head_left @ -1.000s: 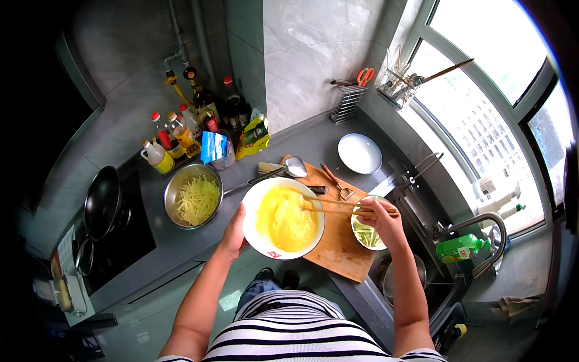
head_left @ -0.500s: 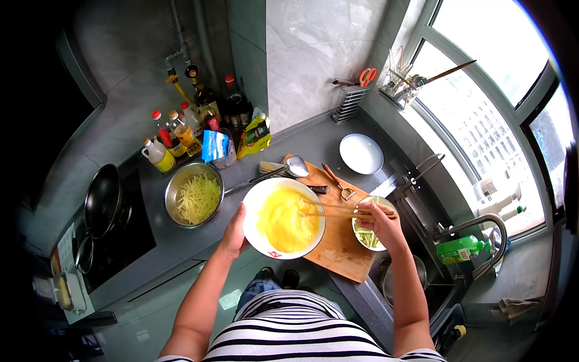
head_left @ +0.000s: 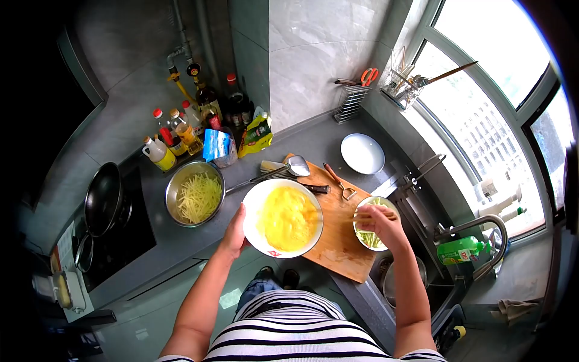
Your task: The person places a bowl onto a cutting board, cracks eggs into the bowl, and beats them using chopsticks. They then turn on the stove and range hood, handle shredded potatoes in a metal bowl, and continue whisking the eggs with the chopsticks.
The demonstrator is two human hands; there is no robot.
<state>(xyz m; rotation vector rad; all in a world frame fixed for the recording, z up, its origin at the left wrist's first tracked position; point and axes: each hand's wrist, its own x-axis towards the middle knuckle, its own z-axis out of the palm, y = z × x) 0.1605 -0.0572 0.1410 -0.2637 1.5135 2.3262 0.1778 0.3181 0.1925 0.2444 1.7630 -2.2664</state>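
Note:
My left hand grips the left rim of a white bowl, tilted towards me over the counter's front edge. Yellow beaten egg lies inside it. My right hand is closed round wooden chopsticks, smeared by motion; their tips over the egg are hard to make out. Beneath that hand sits a smaller bowl of pale green strips, partly hidden. A wooden cutting board lies under and beside the bowls, with a peeler and a dark-handled knife on it.
A metal bowl of shredded pale strips stands left, near the black cooktop and wok. Several bottles line the wall. A white plate lies at the back; the sink faucet and green soap bottle are right.
The chopsticks have moved in a fast stirring motion and now look blurred. The egg's surface has shifted. My left hand and the bowl stay almost in place.

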